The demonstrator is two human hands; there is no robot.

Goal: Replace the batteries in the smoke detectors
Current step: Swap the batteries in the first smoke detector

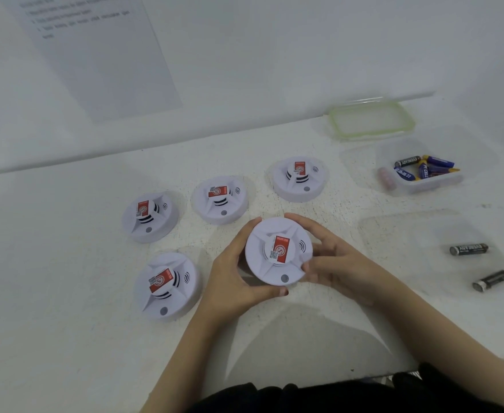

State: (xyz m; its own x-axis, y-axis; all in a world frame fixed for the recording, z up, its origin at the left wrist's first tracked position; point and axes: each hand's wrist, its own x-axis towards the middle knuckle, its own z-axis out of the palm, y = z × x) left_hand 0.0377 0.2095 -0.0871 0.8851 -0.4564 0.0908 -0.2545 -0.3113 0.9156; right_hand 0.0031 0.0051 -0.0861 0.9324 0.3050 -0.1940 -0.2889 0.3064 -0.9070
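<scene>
A round white smoke detector [277, 251] with a red label is held just above the white table. My left hand [236, 275] grips its left and lower rim, thumb under the front edge. My right hand [331, 257] grips its right rim with curled fingers. Several other white smoke detectors lie on the table: one at the near left [167, 286], one further left [149, 216], one in the middle [219, 199] and one further back [300, 178]. Two black batteries [468, 249] [492, 281] lie loose at the right.
A clear plastic box [432, 183] holding several batteries stands at the back right. Its green-rimmed lid [371, 119] lies behind it by the wall. A printed sheet [96, 55] hangs on the wall at the left. The table's front edge runs below my arms.
</scene>
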